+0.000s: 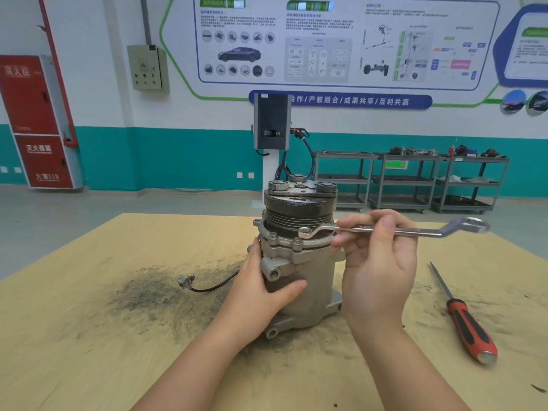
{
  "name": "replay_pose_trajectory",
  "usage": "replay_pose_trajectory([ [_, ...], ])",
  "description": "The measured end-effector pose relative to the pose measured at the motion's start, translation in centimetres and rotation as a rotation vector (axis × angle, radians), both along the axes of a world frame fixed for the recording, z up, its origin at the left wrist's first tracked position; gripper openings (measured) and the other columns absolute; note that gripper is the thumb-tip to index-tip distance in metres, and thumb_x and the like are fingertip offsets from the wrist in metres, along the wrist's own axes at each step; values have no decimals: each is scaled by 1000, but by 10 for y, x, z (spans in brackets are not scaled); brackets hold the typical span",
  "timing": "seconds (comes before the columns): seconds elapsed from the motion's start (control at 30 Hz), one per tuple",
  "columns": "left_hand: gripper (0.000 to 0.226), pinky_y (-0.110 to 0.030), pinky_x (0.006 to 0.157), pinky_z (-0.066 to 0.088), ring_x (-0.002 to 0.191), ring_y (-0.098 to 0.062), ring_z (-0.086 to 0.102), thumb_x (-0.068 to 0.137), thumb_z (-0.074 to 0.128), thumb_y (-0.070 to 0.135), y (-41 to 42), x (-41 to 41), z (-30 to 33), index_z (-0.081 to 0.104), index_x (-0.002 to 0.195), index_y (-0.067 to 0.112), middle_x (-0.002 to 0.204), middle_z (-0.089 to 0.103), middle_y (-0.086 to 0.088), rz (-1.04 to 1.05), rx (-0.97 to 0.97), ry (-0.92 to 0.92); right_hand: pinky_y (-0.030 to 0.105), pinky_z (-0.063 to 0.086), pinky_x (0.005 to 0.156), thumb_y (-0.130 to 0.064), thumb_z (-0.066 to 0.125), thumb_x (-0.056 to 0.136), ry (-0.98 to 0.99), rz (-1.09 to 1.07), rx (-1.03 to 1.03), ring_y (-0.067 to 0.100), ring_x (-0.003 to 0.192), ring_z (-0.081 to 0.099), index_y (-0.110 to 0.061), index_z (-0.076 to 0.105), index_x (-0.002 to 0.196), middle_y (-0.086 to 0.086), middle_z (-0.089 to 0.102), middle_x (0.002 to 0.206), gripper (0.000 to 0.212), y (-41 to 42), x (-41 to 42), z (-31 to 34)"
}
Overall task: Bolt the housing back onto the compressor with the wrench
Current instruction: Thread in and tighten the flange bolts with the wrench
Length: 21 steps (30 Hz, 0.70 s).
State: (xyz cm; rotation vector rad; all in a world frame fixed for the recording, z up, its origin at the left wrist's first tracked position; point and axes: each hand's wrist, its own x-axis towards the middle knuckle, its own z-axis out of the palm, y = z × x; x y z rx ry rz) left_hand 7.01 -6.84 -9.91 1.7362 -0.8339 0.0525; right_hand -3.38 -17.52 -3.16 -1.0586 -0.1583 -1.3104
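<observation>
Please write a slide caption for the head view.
Left hand steadies compressor; right hand holds wrench.

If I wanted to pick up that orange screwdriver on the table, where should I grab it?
Grab the screwdriver by its fat orange-and-black handle, coming from above. It lies flat on the table, and the thin metal end is pointy.

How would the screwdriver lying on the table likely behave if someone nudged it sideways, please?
The screwdriver would probably roll, since shaft and handle look round and it lies flat on the table. It seems stiff, with a metal shaft. The ribbed orange-and-black handle likely gives a secure, non-slip hold.
</observation>
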Motion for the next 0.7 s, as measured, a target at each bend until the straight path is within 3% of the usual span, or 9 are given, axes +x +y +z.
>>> replay_pose_trajectory([
  [0.2,77,-38,106,47,124,2,52,65,77,60,3,-3,7,39,132,59,131,57,27,-52,11,53,25,50,51,-17,31,106,131,313,214,16,51,57,-8,47,95,5,66,68,22,-16,8,0],
  [0.3,81,-19,100,47,125,11,49,64,78,62,14,1,14,31,131,68,133,52,37,-159,85,126,25,49,50,-16,32,105,180,395,220,16,51,57,-8,48,92,6,65,69,23,-25,9,4],
  [0.37,79,-7,90,45,119,21,47,66,72,63,24,3,19,31,134,64,128,49,47,-233,78,186,25,49,50,-16,32,105,192,390,209,16,51,58,-8,49,91,6,65,70,23,-27,9,4],
  [0.4,83,-8,93,44,120,24,44,66,67,67,27,4,20,30,140,58,132,45,47,-232,45,204,25,49,50,-17,32,105,186,339,183,16,52,58,-8,49,91,6,66,71,23,-25,9,2],
  [0.5,93,-35,118,33,138,8,35,71,58,75,27,2,24,29,152,40,151,35,29,-61,-154,230,27,51,56,-20,35,105,89,-9,-35,19,55,61,-20,52,93,5,68,76,21,-7,10,-10],
  [0.53,82,-35,118,34,137,6,38,78,61,73,24,0,25,37,149,39,149,40,27,-26,-256,199,28,51,58,-24,37,105,33,-117,-137,20,57,61,-29,53,92,4,67,79,21,0,10,-14],
  [0.6,49,-20,109,41,131,8,46,81,67,54,17,-4,28,61,129,44,141,51,28,5,-400,111,26,51,63,-34,41,103,-45,-232,-344,16,64,63,-36,57,93,-1,65,85,19,12,10,-21],
  [0.7,20,-12,96,47,121,6,57,77,72,30,6,-12,30,78,95,35,137,59,15,19,-509,102,28,52,75,-31,48,101,-35,-278,-623,13,83,65,-20,62,95,-7,65,95,19,20,10,-29],
])
